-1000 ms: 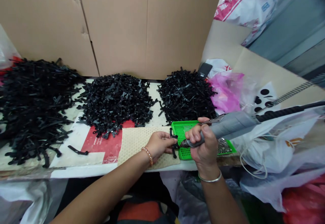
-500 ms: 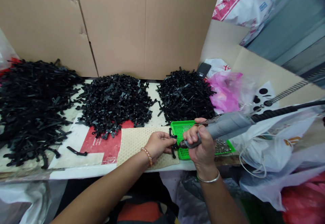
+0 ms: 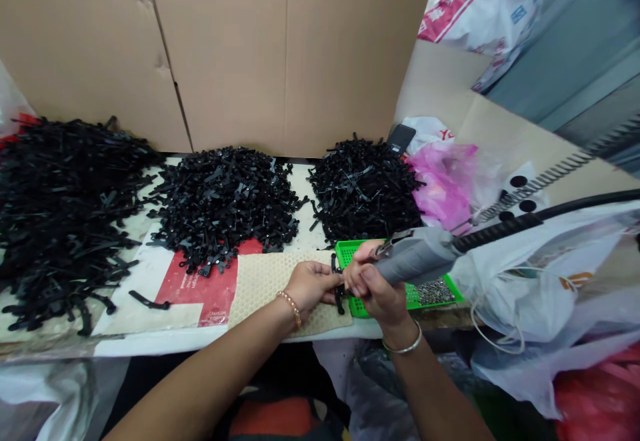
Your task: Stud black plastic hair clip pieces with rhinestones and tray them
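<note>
My left hand is closed, its fingers pinching a slim black plastic piece at the right edge of a beige textured pad. My right hand wraps round a grey electric screwdriver, whose front end points left at the piece. Fingers of my right hand hide the tool's tip, so I cannot tell whether it touches the piece. Under my right hand lies a green perforated basket, with small metal screws in its right part.
Three piles of black parts, a left pile, a middle pile and a right pile, line the bench before tall cardboard. One loose black part lies left. A coiled spring and cable stretch right, above plastic bags.
My right hand and the screwdriver have moved left, closer to my left hand. More of the screws show now. My left hand keeps its pinch in about the same place.
</note>
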Available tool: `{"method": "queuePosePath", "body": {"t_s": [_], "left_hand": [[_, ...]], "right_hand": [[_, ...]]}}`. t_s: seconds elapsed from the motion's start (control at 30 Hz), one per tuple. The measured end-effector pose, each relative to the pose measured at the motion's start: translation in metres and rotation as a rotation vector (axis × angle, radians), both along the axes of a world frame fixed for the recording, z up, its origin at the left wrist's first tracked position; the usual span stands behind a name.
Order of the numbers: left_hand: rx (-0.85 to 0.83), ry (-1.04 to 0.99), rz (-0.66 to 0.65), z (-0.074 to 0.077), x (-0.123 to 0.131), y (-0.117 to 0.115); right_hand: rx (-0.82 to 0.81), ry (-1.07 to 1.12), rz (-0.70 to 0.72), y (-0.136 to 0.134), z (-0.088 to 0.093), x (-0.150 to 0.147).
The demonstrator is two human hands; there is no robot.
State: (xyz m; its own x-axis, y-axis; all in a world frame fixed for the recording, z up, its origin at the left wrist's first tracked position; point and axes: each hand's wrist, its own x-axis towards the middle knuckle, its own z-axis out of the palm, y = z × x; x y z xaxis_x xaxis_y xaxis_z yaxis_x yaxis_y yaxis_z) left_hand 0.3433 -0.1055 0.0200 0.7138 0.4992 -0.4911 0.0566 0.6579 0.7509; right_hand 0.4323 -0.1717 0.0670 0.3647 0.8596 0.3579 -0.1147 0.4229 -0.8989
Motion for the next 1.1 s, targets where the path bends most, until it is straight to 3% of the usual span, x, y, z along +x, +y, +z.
{"method": "queuePosePath", "body": {"t_s": [0.17, 0.33, 0.5, 0.63, 1.1], "left_hand": [[-0.008, 0.008, 0.008, 0.003, 0.000, 0.000], [-0.053, 0.023, 0.040, 0.008, -0.001, 0.003], [-0.061, -0.001, 0.018, 0.009, -0.005, 0.005], [-0.067, -0.019, 0.006, 0.012, -0.007, 0.005], [-0.074, -0.028, 0.000, 0.008, -0.009, 0.006]], "right_hand": [[-0.017, 0.032, -0.033, -0.003, 0.006, 0.001], [0.085, 0.108, -0.329, -0.026, 0.019, 0.018], [-0.056, 0.126, -0.531, -0.043, -0.001, 0.031], [-0.066, 0.126, -0.553, -0.044, -0.014, 0.030], [-0.110, 0.087, -0.533, -0.044, -0.019, 0.034]]}}
